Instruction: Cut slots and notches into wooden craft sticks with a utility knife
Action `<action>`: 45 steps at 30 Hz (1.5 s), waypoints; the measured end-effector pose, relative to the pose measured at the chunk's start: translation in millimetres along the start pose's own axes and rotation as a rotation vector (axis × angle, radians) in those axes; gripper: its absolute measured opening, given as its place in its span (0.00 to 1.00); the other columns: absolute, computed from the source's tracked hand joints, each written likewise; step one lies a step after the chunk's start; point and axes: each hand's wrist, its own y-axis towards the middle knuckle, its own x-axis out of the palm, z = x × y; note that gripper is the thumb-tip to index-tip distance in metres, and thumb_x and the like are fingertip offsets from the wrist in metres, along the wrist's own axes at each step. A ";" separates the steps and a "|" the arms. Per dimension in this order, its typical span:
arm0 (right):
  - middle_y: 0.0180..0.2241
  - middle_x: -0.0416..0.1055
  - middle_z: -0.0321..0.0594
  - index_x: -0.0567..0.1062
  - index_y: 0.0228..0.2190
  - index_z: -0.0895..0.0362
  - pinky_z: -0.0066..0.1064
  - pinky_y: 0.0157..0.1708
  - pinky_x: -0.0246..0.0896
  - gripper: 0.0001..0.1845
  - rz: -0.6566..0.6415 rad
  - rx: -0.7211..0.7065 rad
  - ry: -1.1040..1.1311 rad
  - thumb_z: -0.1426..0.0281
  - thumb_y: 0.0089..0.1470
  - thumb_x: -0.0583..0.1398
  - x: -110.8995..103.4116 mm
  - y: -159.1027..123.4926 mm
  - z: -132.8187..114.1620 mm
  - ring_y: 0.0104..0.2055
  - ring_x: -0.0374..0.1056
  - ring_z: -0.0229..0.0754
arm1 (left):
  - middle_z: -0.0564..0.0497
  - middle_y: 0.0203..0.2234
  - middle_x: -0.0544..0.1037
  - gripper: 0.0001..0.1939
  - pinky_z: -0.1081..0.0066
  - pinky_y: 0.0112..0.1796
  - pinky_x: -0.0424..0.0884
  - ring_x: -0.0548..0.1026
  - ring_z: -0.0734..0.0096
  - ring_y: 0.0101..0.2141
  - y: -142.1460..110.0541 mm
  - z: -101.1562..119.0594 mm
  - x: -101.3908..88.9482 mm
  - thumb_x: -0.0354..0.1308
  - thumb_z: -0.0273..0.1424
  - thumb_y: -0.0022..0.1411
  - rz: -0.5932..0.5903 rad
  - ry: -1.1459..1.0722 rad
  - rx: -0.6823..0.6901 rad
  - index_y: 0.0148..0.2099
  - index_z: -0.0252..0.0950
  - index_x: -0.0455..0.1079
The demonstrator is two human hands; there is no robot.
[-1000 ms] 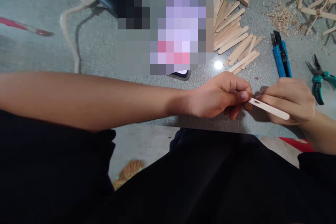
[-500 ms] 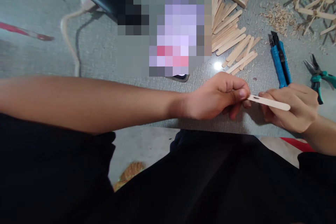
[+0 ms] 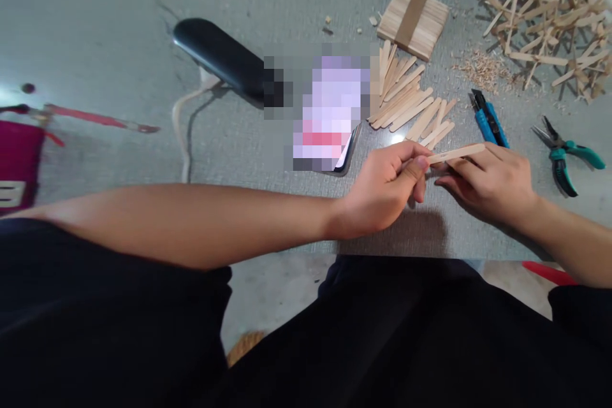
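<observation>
Both hands grip one flat wooden craft stick (image 3: pixel 456 153) above the grey tabletop (image 3: pixel 119 44). My left hand (image 3: pixel 387 188) pinches its left end between thumb and fingers. My right hand (image 3: pixel 488 182) holds its right part from underneath, fingers curled round it. Just beyond the hands lies a loose pile of the same sticks (image 3: pixel 406 99). A blue utility knife (image 3: pixel 488 120) lies to the right of that pile.
A banded bundle of sticks (image 3: pixel 414 20) lies further back, with sawdust (image 3: pixel 482 69) and a heap of joined stick pieces (image 3: pixel 540 13) at the back right. Teal pliers (image 3: pixel 564 156) lie at the right. A phone (image 3: pixel 347 150), a black object (image 3: pixel 220 60) and a white cable (image 3: pixel 184 127) lie centre-left.
The view has tilted up and shows more of the table. Both hands with the stick have lifted slightly and drawn closer together; the stick now lies nearly level.
</observation>
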 end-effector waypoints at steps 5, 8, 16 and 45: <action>0.38 0.83 0.43 0.84 0.39 0.56 0.39 0.34 0.61 0.22 0.062 0.069 0.087 0.52 0.75 0.61 6.5 0.7 3.2 0.36 0.75 0.45 | 0.57 0.20 0.76 0.15 0.73 0.25 0.65 0.68 0.76 0.20 -2.3 -4.3 -0.2 0.59 0.43 0.80 -0.031 -0.006 -0.005 0.46 0.36 0.73; 0.42 0.84 0.44 0.84 0.41 0.56 0.38 0.36 0.63 0.18 0.060 0.167 0.118 0.61 0.76 0.58 10.9 3.8 2.1 0.38 0.76 0.45 | 0.57 0.19 0.75 0.15 0.73 0.26 0.66 0.68 0.76 0.20 -5.4 -6.0 0.9 0.58 0.43 0.80 -0.097 0.001 -0.009 0.46 0.36 0.73; 0.52 0.80 0.47 0.82 0.58 0.51 0.35 0.32 0.54 0.21 -0.198 0.165 0.156 0.72 0.72 0.55 13.0 32.9 15.8 0.44 0.75 0.46 | 0.59 0.19 0.74 0.16 0.73 0.24 0.66 0.68 0.76 0.19 -10.1 -13.4 5.6 0.59 0.46 0.79 -0.131 -0.042 0.023 0.48 0.38 0.70; 0.24 0.71 0.29 0.78 0.44 0.53 0.31 0.23 0.58 0.08 0.392 0.473 0.698 0.73 0.66 0.61 1.2 7.2 4.6 0.20 0.62 0.35 | 0.57 0.19 0.74 0.22 0.75 0.23 0.65 0.68 0.77 0.19 5.6 -9.7 -2.4 0.57 0.49 0.81 0.081 0.088 0.003 0.43 0.36 0.73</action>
